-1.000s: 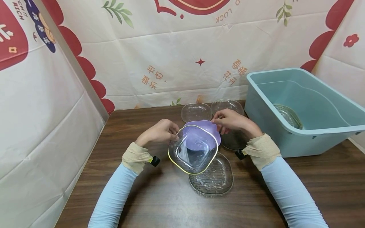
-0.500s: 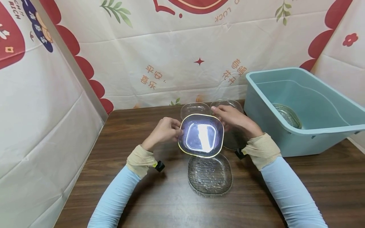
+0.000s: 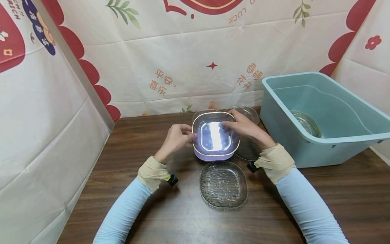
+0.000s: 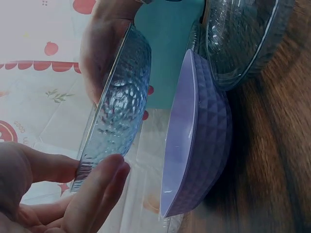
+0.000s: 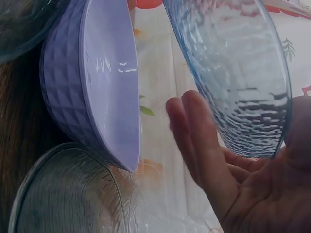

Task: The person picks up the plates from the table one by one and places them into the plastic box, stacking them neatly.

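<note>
A clear glass bowl [image 3: 214, 135] with a yellow rim and dimpled wall hangs above a purple bowl [image 4: 204, 126]. My left hand [image 3: 176, 140] pinches its left rim between thumb and fingers. On the opposite side, my right hand [image 3: 248, 130] holds the rim, thumb over the inside and fingers outside. Both wrist views show a gap between the two bowls. The purple bowl has a faceted outer wall and stands upright on the table. From the head view, only its front edge shows plainly below the glass one.
A ribbed clear dish [image 3: 223, 186] lies in front on the wooden table [image 3: 146, 210]. A darker glass dish [image 3: 248, 150] sits partly under my right hand, with clear dishes behind. At the right, a blue-green bin [image 3: 301, 152] holds greenish glassware [image 3: 309, 124].
The glass bowl has moved back and up over the purple bowl and levelled out. My right hand has left the purple bowl's edge and taken hold of the glass bowl's rim.
</note>
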Action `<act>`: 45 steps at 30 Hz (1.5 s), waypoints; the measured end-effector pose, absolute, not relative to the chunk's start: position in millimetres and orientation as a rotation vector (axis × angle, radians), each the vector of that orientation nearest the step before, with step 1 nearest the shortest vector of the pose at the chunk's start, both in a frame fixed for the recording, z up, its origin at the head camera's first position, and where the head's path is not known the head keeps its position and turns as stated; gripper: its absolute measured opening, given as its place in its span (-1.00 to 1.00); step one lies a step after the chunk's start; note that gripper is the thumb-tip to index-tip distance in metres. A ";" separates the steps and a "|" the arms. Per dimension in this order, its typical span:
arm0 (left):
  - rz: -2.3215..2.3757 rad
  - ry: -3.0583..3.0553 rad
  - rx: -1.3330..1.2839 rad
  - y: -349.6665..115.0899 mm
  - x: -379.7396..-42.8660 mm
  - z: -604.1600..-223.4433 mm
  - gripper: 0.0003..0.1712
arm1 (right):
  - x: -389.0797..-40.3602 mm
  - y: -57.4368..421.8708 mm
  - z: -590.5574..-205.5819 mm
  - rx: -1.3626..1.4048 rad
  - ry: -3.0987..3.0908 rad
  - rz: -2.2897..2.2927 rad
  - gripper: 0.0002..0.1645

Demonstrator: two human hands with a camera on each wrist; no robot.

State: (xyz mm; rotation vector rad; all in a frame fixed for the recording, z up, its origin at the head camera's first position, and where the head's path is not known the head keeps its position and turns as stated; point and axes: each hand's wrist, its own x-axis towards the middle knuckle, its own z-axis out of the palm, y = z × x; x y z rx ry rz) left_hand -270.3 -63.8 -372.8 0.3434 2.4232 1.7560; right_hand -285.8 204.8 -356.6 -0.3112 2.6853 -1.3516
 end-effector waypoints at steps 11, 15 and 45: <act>1.843 2.397 0.306 -62.4 -270.7 -373.1 -0.75 | -285.4 203.8 -357.4 -0.368 2.751 -1.349 -0.52; 1.853 2.373 0.307 -62.2 -270.6 -372.8 -0.76 | -286.9 202.7 -357.3 -0.369 2.758 -1.354 -0.51; 1.883 2.345 0.332 -68.3 -276.2 -374.0 -0.61 | -274.8 208.2 -336.6 -0.258 2.554 -1.681 -0.50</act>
